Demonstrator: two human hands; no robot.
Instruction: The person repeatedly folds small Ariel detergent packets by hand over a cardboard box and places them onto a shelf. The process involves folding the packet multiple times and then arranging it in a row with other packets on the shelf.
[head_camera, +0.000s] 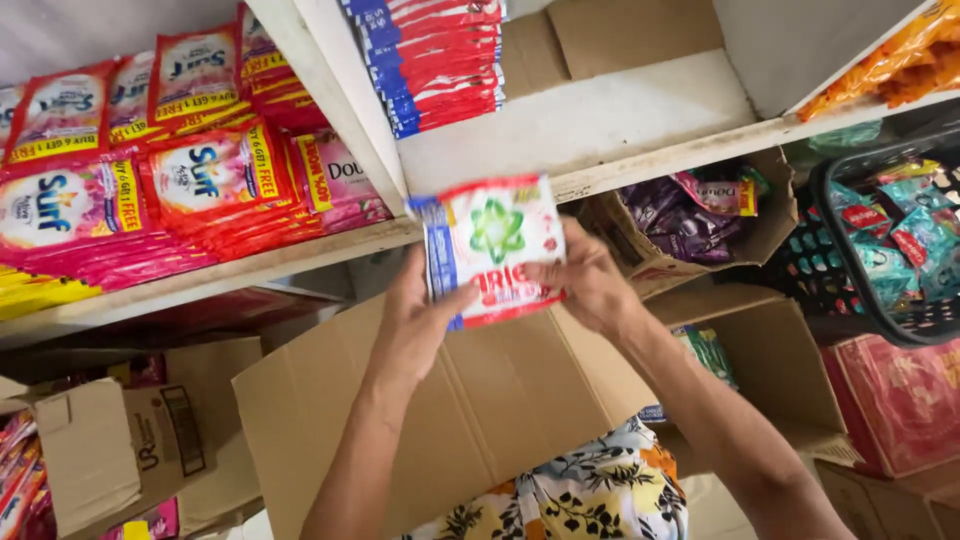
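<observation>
Both hands grasp one bundle of white detergent sachets that have a green star mark and a red lower band. The left hand closes on the bundle's left lower side, with the thumb lying over the front. The right hand closes on the right edge, its fingers bent around the side. The bundle is held upright in the air, just in front of the edge of the white shelf and above a large open cardboard box.

In the same head view, on this shelf, a stack of similar sachets with blue and red edges stands to the upper left of the held bundle, apart from it. To the left, on a lower shelf board, lie many pink and red detergent packets in overlapping rows. To the right, under the shelf, a small carton with purple sachets is tilted open. Further right hangs a black plastic basket with teal and red small packs. Orange snack packets lie at the top right. At the bottom, the person's flowered garment is visible between the arms.
</observation>
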